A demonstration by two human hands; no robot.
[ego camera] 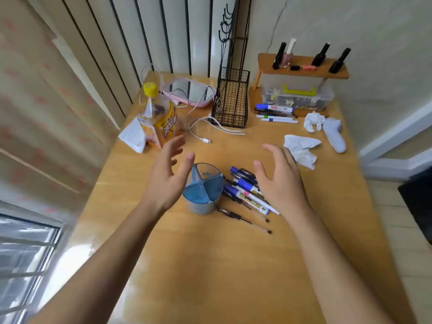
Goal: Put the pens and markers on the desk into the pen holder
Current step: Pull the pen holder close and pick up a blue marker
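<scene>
A blue round pen holder point(203, 190) with three compartments stands upright at the middle of the wooden desk point(210, 265); nothing shows inside it. Just right of it lies a heap of pens and markers point(245, 190), blue-capped white markers over thin dark pens. A second group of markers and pens point(275, 113) lies at the back right. My left hand point(167, 176) hovers open just left of the holder, thumb over its rim. My right hand point(279, 178) hovers open above the right end of the heap, hiding part of it.
A yellow-capped drink bottle point(161, 113) and folded paper stand at the back left, a black wire basket point(230, 99) and white cable point(205, 134) behind the holder. Crumpled tissues point(301, 148), a pale handheld device point(334, 134) and a wooden shelf point(301, 66) over a clear box occupy the right.
</scene>
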